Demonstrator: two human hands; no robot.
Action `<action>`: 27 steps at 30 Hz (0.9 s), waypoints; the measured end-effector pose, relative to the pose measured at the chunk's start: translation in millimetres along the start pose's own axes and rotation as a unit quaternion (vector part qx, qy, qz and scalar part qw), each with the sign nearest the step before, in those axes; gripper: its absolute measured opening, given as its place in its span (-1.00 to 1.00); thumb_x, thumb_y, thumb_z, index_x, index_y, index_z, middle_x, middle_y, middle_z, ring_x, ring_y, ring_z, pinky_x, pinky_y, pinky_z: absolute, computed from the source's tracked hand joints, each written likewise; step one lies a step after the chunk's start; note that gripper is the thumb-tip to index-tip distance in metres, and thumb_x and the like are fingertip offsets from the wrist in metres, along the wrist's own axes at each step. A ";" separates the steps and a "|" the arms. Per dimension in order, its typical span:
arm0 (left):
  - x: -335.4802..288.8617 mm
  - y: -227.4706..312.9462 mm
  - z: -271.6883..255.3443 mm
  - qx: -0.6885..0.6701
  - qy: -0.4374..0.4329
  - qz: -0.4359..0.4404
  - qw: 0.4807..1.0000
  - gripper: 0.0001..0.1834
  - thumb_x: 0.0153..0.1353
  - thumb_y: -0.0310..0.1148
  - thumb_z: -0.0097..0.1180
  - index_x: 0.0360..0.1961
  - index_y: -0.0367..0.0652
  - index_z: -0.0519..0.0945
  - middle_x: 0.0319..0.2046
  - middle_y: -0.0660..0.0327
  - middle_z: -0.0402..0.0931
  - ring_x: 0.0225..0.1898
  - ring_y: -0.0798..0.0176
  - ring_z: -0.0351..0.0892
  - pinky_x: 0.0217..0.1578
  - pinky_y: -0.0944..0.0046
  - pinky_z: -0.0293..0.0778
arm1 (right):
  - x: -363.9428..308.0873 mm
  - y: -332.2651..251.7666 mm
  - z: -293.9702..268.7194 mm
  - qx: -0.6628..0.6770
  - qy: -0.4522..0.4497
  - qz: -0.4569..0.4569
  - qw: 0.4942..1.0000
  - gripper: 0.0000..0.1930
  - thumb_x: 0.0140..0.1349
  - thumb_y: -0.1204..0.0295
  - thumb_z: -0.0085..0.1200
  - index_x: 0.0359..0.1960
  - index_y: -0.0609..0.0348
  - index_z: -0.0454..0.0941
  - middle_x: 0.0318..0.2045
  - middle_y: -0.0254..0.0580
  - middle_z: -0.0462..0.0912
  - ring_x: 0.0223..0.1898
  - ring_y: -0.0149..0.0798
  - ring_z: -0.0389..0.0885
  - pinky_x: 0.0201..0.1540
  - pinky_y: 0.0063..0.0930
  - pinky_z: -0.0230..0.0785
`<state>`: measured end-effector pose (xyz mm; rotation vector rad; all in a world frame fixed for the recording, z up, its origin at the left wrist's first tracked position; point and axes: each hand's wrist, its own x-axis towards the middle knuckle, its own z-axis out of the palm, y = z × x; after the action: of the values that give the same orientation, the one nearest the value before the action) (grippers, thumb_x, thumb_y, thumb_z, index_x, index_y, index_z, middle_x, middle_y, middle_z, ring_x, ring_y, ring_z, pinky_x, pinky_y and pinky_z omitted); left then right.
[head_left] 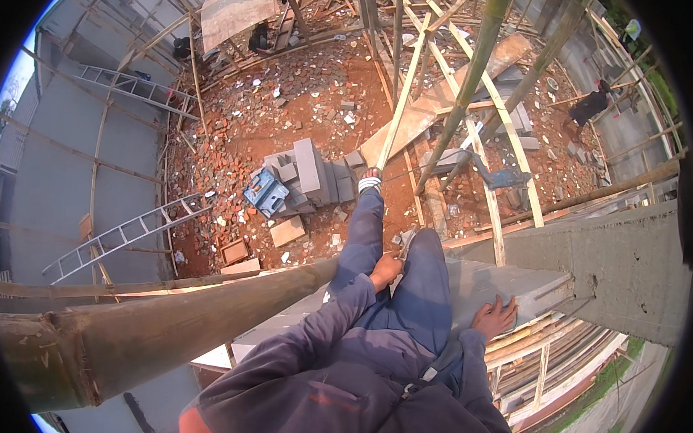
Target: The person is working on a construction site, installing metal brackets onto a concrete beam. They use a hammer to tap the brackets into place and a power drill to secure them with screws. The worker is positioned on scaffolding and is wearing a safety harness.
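Right grip (496,318) spread on grey ledge (475,282); brick-littered red ground (334,91) below.

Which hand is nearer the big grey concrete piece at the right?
The right hand: it rests on the grey ledge just left of the concrete piece. The left hand is farther off, between the thighs.

The left hand (386,270) is between the person's thighs, its fingers partly hidden, while the right hand (496,318) rests with fingers spread on a grey ledge (471,285). A thick bamboo pole (175,329) crosses near left; farther off, a blue case (265,192) sits left of stacked grey blocks (311,172) amid rubble (243,98).
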<state>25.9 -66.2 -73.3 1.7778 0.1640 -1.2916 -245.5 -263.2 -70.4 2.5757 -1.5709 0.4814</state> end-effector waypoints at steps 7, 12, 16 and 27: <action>-5.2 6.0 6.6 -0.005 0.024 0.025 0.999 -0.62 0.25 -0.34 0.00 0.08 -0.18 0.55 -0.53 0.23 0.47 -0.68 0.34 0.33 -0.70 0.26 0.23 | 3.3 7.6 0.0 -0.007 -0.016 -0.001 1.000 -0.62 0.29 0.26 -0.10 0.07 0.02 0.59 0.37 -0.04 0.27 0.41 0.15 0.12 0.37 0.08 0.08; 10.1 -2.4 10.6 0.055 0.042 0.023 0.997 -0.56 0.18 -0.31 -0.05 0.08 -0.13 0.60 -0.37 0.04 0.63 -0.51 0.12 0.58 -0.53 0.14 0.43 | -0.3 21.9 10.4 -0.005 -0.042 -0.002 0.999 -0.54 0.35 0.11 -0.08 0.23 -0.05 0.47 0.39 -0.03 0.23 0.44 0.17 0.08 0.38 0.12 0.03; 15.9 -0.7 15.2 0.089 0.049 0.043 0.994 -0.55 0.17 -0.30 -0.04 0.08 -0.15 0.61 -0.14 -0.09 0.65 -0.14 -0.04 0.66 -0.13 0.08 0.51 | -1.9 23.7 11.6 0.019 -0.042 0.003 0.999 -0.49 0.37 0.00 0.02 0.25 -0.05 0.45 0.39 0.02 0.23 0.44 0.20 0.06 0.38 0.16 -0.02; 12.6 -8.2 10.9 0.095 0.052 0.054 0.993 -0.53 0.14 -0.29 -0.01 0.06 -0.20 0.62 -0.02 -0.14 0.61 0.08 -0.12 0.59 0.10 0.06 0.44 | 17.8 -5.8 -10.1 0.097 -0.128 -0.051 0.986 -0.44 0.40 0.04 -0.02 0.30 0.10 0.36 0.37 0.09 0.23 0.41 0.16 0.13 0.41 0.09 -0.06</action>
<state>19.3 -74.0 -88.8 1.9901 0.0020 -1.1692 -235.1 -273.2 -54.8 2.9522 -1.5202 0.3189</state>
